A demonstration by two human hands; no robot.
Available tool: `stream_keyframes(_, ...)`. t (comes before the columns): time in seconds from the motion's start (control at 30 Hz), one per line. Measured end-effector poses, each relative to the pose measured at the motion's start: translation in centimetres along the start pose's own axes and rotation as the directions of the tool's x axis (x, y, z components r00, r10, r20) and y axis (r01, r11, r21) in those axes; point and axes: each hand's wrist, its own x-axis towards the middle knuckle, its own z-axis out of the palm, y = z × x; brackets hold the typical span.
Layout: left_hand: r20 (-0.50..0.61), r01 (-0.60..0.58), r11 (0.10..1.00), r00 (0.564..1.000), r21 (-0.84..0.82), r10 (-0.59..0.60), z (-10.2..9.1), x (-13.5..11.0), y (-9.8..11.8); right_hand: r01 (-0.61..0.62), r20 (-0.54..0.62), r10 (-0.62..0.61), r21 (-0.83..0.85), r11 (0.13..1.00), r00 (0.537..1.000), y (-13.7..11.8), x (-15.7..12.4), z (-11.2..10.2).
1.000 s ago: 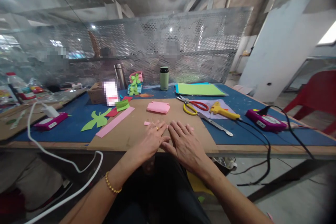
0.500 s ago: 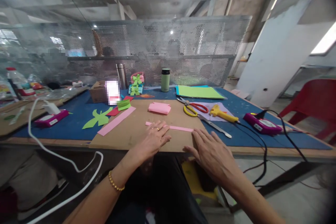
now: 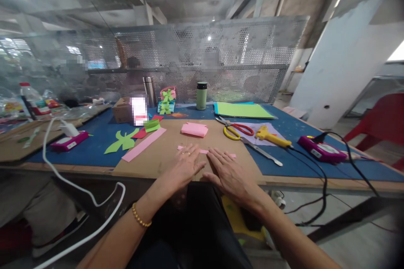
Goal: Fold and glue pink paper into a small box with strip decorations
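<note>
Both palms lie flat over a narrow pink paper strip [image 3: 204,151] on the brown cardboard sheet [image 3: 148,167]. My left hand [image 3: 184,164] has its fingers stretched out across the strip's left part. Close beside it, my right hand [image 3: 227,172] presses down with fingers extended; the strip's right end pokes out past them. Beyond the hands sits a folded pink paper piece [image 3: 194,130]. A wider pink strip [image 3: 143,145] slants along the cardboard's left side, near a green paper cutout [image 3: 121,141] and a folded green paper [image 3: 152,125].
On the right lie scissors with red and yellow handles [image 3: 232,133], a metal blade tool [image 3: 263,153], a yellow glue gun [image 3: 273,138] and a purple power strip [image 3: 322,149]. Green sheets [image 3: 244,110], a green tumbler [image 3: 201,96] and a cardboard box [image 3: 122,110] stand farther back.
My right hand has slid left along the pink strip, close to my left hand, uncovering the strip's right end. My left hand stays on the strip. The view has shifted slightly.
</note>
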Motion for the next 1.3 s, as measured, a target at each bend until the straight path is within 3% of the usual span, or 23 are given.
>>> stream_keyframes(0.23, -0.054, 0.164, 0.97, 0.986, 0.181, -0.157, -1.3, -2.6, -1.4, -0.025, 0.009, 0.025, -0.005, 1.0, 1.0, -0.2, 0.1, -0.3)
stream_keyframes(0.4, -0.133, 0.264, 0.931, 0.962, 0.253, -0.237, -2.6, -1.0, 0.4, -0.043, 0.002, 0.043, 0.005, 0.999, 0.999, -0.3, 0.2, -0.4)
stream_keyframes(0.47, -0.186, 0.218, 0.955, 0.966, 0.199, -0.182, -2.8, 0.6, 1.6, -0.03, -0.001, 0.03, 0.022, 0.999, 1.0, -0.2, 0.2, -0.4)
stream_keyframes(0.5, -0.157, 0.129, 0.981, 0.982, 0.146, -0.106, -2.7, 1.3, 2.1, -0.021, -0.005, 0.021, 0.03, 0.999, 1.0, -0.1, 0.2, -0.4)
stream_keyframes(0.57, -0.017, -0.042, 0.999, 0.999, 0.009, 0.043, -2.1, 2.1, 2.8, 0.0, -0.015, 0.001, 0.039, 0.999, 1.0, -0.1, 0.2, -0.3)
stream_keyframes(0.6, 0.041, -0.073, 0.996, 0.996, -0.052, 0.075, -1.6, 2.3, 2.9, 0.008, -0.021, -0.007, 0.039, 0.999, 1.0, 0.0, 0.2, -0.2)
stream_keyframes(0.73, 0.082, -0.021, 0.995, 0.996, -0.098, 0.029, -0.4, 0.9, 2.3, 0.012, -0.029, -0.012, 0.022, 1.0, 1.0, 0.1, 0.1, -0.1)
stream_keyframes(0.97, 0.01, 0.178, 0.978, 0.984, 0.109, -0.18, -0.9, -1.7, 0.6, -0.02, 0.049, 0.02, -0.009, 1.0, 0.999, -0.3, 0.3, -1.2)
stream_keyframes(1.3, -0.028, 0.18, 0.972, 0.984, 0.148, -0.178, -0.7, -1.9, 0.5, -0.107, 0.092, 0.127, -0.199, 0.974, 0.988, 1.8, -3.1, -4.8)
